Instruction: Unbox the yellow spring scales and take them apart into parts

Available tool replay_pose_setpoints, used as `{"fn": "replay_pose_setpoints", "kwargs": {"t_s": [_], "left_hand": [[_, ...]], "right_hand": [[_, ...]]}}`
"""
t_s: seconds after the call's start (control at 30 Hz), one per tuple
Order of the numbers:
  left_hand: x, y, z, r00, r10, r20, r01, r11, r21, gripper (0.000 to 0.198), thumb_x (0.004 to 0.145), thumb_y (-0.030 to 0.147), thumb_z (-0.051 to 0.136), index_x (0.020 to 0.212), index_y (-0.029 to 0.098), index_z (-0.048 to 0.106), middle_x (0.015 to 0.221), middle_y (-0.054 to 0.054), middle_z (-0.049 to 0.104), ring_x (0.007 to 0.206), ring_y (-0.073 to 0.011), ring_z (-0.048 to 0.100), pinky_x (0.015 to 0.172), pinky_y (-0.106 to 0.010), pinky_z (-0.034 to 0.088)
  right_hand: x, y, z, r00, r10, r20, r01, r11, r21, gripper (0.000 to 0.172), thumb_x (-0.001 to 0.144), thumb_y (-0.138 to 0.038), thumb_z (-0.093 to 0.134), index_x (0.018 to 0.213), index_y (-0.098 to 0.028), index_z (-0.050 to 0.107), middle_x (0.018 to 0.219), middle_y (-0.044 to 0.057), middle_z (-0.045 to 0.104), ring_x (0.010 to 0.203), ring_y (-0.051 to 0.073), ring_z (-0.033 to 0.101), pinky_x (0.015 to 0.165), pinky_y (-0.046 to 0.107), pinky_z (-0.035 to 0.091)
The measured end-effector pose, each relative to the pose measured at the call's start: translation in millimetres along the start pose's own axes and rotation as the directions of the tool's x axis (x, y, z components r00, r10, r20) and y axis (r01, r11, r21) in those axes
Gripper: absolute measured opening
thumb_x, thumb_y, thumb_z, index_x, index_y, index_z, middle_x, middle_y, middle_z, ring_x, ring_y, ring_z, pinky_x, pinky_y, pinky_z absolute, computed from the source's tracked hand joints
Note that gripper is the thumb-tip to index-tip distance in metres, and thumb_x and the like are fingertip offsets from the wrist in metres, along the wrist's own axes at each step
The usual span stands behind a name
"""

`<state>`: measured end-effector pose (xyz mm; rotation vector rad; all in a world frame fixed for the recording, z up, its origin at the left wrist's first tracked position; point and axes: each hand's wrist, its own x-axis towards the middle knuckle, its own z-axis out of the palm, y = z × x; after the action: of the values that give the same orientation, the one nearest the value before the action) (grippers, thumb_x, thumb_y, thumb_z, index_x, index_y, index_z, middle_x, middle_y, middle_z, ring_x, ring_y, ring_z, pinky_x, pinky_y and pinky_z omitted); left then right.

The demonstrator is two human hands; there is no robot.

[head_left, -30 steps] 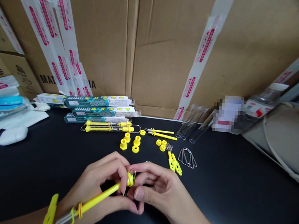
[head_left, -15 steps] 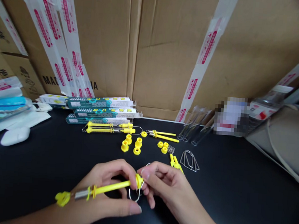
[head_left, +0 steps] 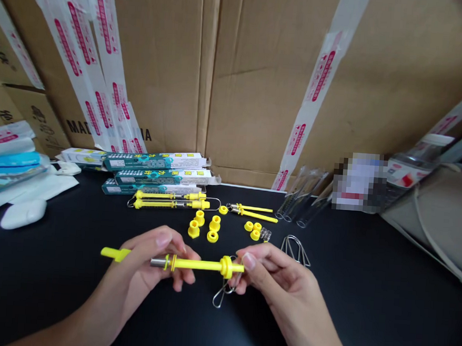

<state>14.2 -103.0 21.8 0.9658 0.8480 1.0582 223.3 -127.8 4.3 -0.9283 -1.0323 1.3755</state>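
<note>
A yellow spring scale rod (head_left: 198,265), out of any tube, lies level between my two hands. It has a metal spring section (head_left: 157,262) on the left and a yellow flanged cap (head_left: 226,267) on the right. My left hand (head_left: 149,257) wraps loosely around the left end, its thumb crossing in front. Beyond it sticks out a flat yellow end piece (head_left: 114,253). My right hand (head_left: 265,273) pinches the rod's right tip. A bent wire hook (head_left: 219,297) dangles below the cap by the right fingertips; how it is attached is partly hidden.
Behind my hands are yellow caps (head_left: 215,223), small rings (head_left: 255,235), springs (head_left: 265,234), wire hooks (head_left: 297,250) and two more rods (head_left: 257,213). Farther back stand clear tubes (head_left: 304,199), assembled spring scales (head_left: 165,204), stacked boxes (head_left: 156,162) and a bottle (head_left: 413,164).
The rod has swung from slanted to level and shifted right. My left fingers have moved off the cap toward the spring end; my right hand has moved slightly right.
</note>
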Motion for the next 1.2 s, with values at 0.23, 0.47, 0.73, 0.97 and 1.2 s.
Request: {"fn": "replay_pose_setpoints", "kwargs": {"t_s": [0.23, 0.47, 0.73, 0.97, 1.2], "left_hand": [[4.1, 6.5, -10.4, 0.948, 0.107, -0.299, -0.062, 0.986, 0.155, 0.039, 0.073, 0.053, 0.071, 0.057, 0.02, 0.057, 0.051, 0.0, 0.061, 0.053, -0.0153, 0.054, 0.049, -0.023, 0.045], [20.0, 7.5, -32.3, 0.903, 0.399, -0.16, -0.166, 0.668, 0.726, 0.038, 0.085, 0.047, 0.057, 0.057, 0.022, 0.057, 0.046, 0.003, 0.053, 0.049, -0.0154, 0.05, 0.056, -0.028, 0.041], [-13.9, -9.4, -7.7, 0.63, 0.463, 0.624, -0.686, -0.047, 0.726, 0.056, 0.084, 0.064, 0.065, 0.123, 0.024, 0.056, 0.111, -0.006, 0.069, 0.104, -0.0249, 0.06, 0.09, -0.034, 0.047], [-10.3, -24.2, 9.0, 0.616, 0.423, 0.664, -0.622, -0.257, 0.74, 0.048, 0.102, 0.06, 0.033, 0.119, 0.019, 0.051, 0.088, -0.002, 0.075, 0.072, -0.0173, 0.072, 0.065, -0.026, 0.052], [-12.2, -22.9, 10.4, 0.619, 0.351, 0.703, -0.656, -0.26, 0.708, 0.047, 0.103, 0.057, 0.032, 0.081, 0.02, 0.052, 0.066, 0.0, 0.063, 0.052, -0.0167, 0.061, 0.048, -0.028, 0.039]], "right_hand": [[-5.5, 0.6, -2.0, 1.0, -0.014, 0.015, 0.016, 0.992, -0.129, 0.018, 0.083, -0.039, 0.079, 0.082, -0.021, 0.077, 0.067, 0.001, 0.074, 0.06, 0.012, 0.069, 0.063, 0.019, 0.057], [-9.8, 4.5, -0.6, 0.993, 0.09, 0.078, -0.074, 0.98, -0.184, 0.022, 0.083, -0.041, 0.079, 0.081, -0.02, 0.076, 0.068, 0.001, 0.074, 0.066, 0.013, 0.071, 0.068, 0.02, 0.057], [-9.8, 4.2, 2.9, 0.97, 0.204, 0.131, -0.192, 0.976, -0.101, 0.028, 0.081, -0.046, 0.08, 0.087, -0.018, 0.075, 0.072, 0.003, 0.079, 0.07, 0.014, 0.076, 0.07, 0.019, 0.059], [-6.8, 1.8, 9.8, 0.976, 0.176, 0.13, -0.17, 0.984, -0.058, 0.031, 0.072, -0.045, 0.087, 0.078, -0.017, 0.075, 0.07, 0.0, 0.075, 0.062, 0.01, 0.068, 0.064, 0.018, 0.056], [-4.0, 5.3, 7.1, 0.981, 0.153, 0.116, -0.13, 0.974, -0.187, 0.036, 0.083, -0.052, 0.075, 0.078, -0.016, 0.071, 0.074, 0.002, 0.07, 0.06, 0.011, 0.063, 0.061, 0.023, 0.053]]}}
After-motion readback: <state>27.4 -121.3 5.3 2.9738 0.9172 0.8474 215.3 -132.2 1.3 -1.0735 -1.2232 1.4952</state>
